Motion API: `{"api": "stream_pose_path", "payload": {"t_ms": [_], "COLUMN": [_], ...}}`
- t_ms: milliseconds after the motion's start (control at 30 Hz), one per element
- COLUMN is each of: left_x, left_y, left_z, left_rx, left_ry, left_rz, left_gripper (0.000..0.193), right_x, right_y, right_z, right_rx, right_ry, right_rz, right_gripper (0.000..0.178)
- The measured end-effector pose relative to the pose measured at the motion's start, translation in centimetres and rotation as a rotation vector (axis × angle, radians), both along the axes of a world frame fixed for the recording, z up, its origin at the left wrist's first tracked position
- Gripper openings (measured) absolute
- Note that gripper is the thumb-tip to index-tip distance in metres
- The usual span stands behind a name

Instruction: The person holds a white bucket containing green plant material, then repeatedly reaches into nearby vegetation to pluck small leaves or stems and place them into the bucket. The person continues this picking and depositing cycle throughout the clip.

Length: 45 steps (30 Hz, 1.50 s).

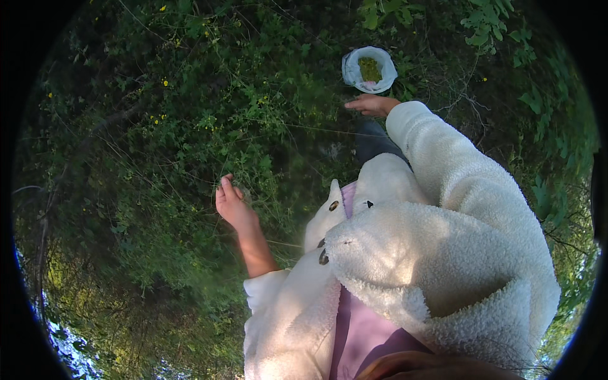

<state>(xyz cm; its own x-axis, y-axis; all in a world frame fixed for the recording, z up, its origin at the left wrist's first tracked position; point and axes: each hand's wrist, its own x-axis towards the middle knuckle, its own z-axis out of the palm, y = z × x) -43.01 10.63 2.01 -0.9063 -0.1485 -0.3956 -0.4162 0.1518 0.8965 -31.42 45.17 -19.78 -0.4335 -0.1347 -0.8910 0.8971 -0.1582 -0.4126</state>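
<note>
My left hand (232, 201) reaches into the green plants (256, 168) at the middle left, thumb and fingers drawn together in a pinch. Thin stems and small leaves surround its fingertips; whatever it may hold is too small to make out. My right hand (372, 105) is stretched forward with its fingers extended to the left, and nothing shows in it. Just beyond it stands a bucket (387, 80) lined with a whitish plastic bag. Yellow-green plant bits (369, 68) lie inside, with a small pink patch near the rim closest to me.
Dense weeds with small yellow flowers (165, 82) spread across the left and far side. Leafy branches (484, 25) hang at the far right. Long thin stalks cross the middle. My cream fleece jacket (481, 221) covers much of the lower right, and a dark trouser leg (373, 144) shows below my right hand.
</note>
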Motion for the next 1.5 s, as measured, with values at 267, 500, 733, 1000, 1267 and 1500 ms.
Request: {"api": "stream_pose_path", "payload": {"t_ms": [267,500,733,1000,1267,1500], "left_x": [-0.1,-2.6,-2.4,-1.8,-0.9,-0.1], "left_y": [-2.2,-4.7,4.7,4.2,0.9,-0.1], "left_z": [-1.5,-2.3,-0.7,0.0,0.7,2.0], "left_rx": [-0.150,-0.745,-1.330,-0.556,-0.265,-0.159], "left_ry": [-0.131,-0.102,0.506,0.687,0.573,0.422], "left_rz": [-0.051,-0.212,-0.611,-1.153,-1.291,-1.273], "left_gripper": [0.017,0.044,0.057,0.026,0.007,0.013], "right_x": [-5.7,-5.0,-7.9,-8.4,-6.3,-4.4], "right_y": [-7.0,-5.9,-8.9,-11.5,-11.8,-11.8], "right_z": [-2.9,1.9,14.4,20.7,23.8,23.9], "right_rx": [0.009,-0.310,-0.718,-0.719,-0.218,0.025], "right_ry": [-0.092,0.043,0.271,0.277,0.374,0.638], "right_rz": [-0.319,-0.274,-0.090,0.129,0.644,0.741], "right_gripper": [0.051,0.020,0.020,0.020,0.026,0.029]}}
